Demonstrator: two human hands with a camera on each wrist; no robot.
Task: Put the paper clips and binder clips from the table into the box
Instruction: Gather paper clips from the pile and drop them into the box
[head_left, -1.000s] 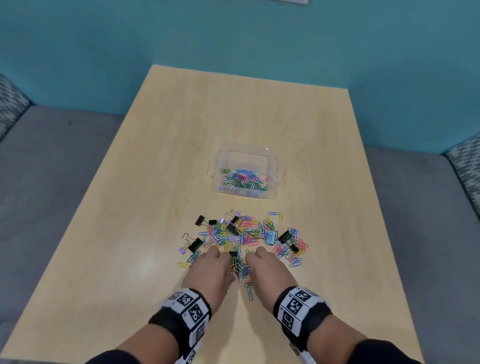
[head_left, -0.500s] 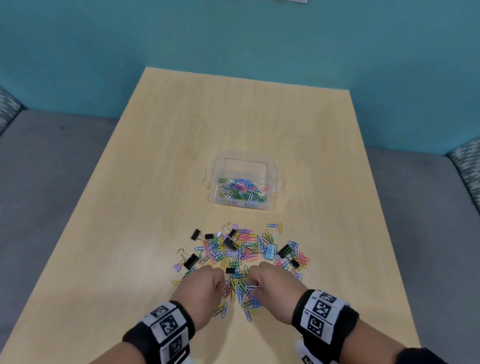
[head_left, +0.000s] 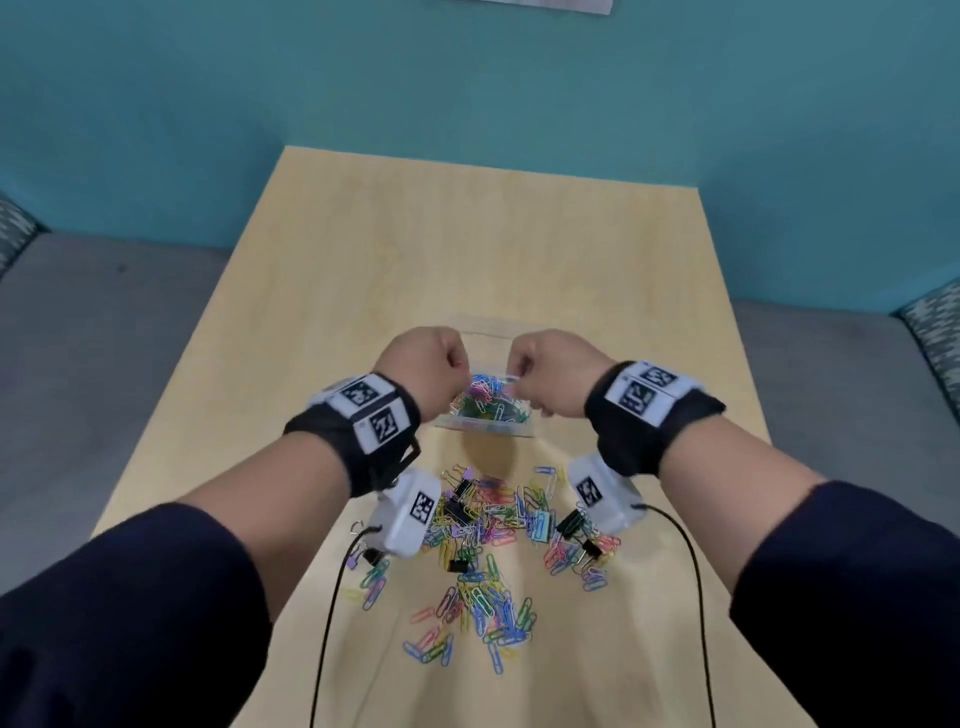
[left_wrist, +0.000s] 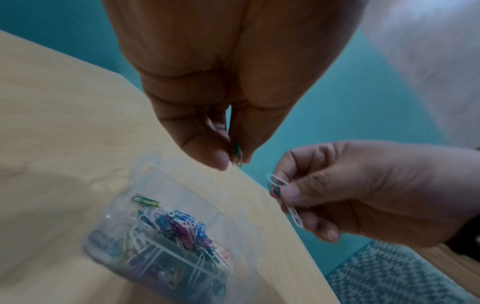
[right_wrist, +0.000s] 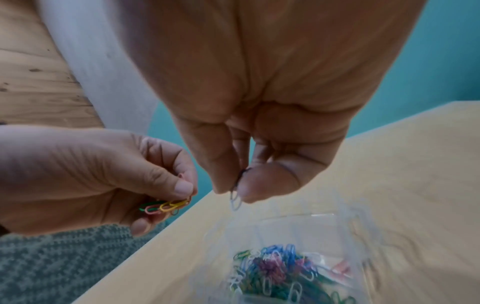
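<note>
A clear plastic box (head_left: 483, 422) (left_wrist: 166, 236) (right_wrist: 291, 267) on the table holds several coloured paper clips. Both hands hover just above it. My left hand (head_left: 423, 364) (left_wrist: 233, 158) (right_wrist: 179, 197) pinches a small bunch of paper clips (right_wrist: 166, 205): green, yellow and pink ones. My right hand (head_left: 550, 371) (right_wrist: 235, 195) (left_wrist: 283, 195) pinches a few paper clips (left_wrist: 279, 185), white and blue. A loose pile of coloured paper clips (head_left: 483, 603) with several black binder clips (head_left: 460, 506) lies on the table nearer to me, under my wrists.
The light wood table (head_left: 467, 249) meets a teal wall at its far edge. Grey upholstered seating (head_left: 104, 332) runs along both sides. Thin black cables (head_left: 332, 613) hang from the wrist cameras over the pile.
Both hands have lifted off the pile with pinched paper clips and moved forward to above the box. Part of the pile was dragged nearer to me.
</note>
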